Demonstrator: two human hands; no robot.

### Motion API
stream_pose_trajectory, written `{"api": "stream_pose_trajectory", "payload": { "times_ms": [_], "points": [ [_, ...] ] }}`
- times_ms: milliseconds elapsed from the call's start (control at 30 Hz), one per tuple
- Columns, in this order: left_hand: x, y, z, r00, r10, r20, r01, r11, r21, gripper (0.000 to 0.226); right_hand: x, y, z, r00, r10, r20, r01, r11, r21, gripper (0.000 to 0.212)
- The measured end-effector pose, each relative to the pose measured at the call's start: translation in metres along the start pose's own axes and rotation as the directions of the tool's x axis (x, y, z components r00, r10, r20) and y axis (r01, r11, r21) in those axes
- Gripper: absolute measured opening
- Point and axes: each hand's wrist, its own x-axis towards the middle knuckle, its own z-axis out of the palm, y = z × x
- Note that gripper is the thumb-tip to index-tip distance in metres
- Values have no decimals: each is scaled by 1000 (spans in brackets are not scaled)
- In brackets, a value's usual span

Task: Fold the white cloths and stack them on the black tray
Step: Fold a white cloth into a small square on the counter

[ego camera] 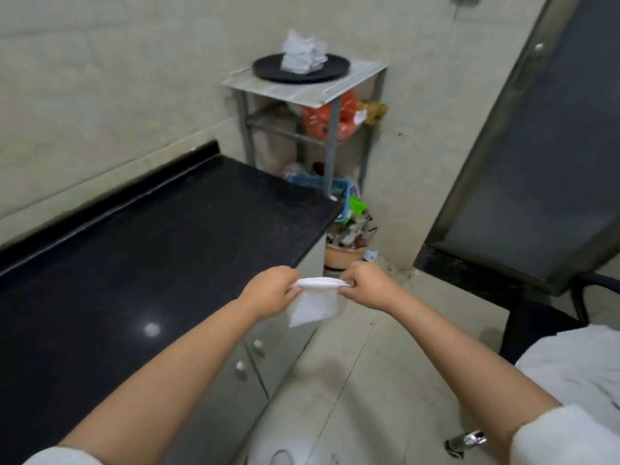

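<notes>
I see black table (151, 236) at left. Left hand (271, 290) and right hand (365, 285) fingers pinch top corners of white cloth (313, 305), hanging midair off the table edge. Black tray (268, 71) with cloth stack (303, 55) on far shelf (355, 85).

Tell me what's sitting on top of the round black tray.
A stack of folded white cloths sits on the round black tray. The tray surface beneath the stack is covered.
</notes>
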Motion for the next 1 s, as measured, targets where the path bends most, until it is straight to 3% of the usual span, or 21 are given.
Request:
{"api": "stream_pose_trajectory", "payload": {
  "times_ms": [233,433,600,700,800,1000],
  "points": [
    [147,27,-1,987,136,88,-137,991,3,24,52,111,-38,997,47,60,-48,999,21,22],
    [296,20,-37,991,130,30,-128,991,-46,24,173,189,-122,999,7,32,-6,1000,-26,24],
    [392,15,-97,985,81,-150,-87,996,-29,21,262,227,-204,992,-56,-111,57,998,9,22],
    [435,14,-136,963,70,-260,-78,997,-24,24,310,242,-243,953,-116,-279,134,990,49,20],
    [473,9,-174,920,9,-393,-41,996,-74,20,366,252,-276,894,-168,-415,227,969,98,19],
    [549,-10,-242,798,-202,-567,182,979,-93,21,485,254,-357,814,-319,-485,411,907,94,20]
  ]
}}
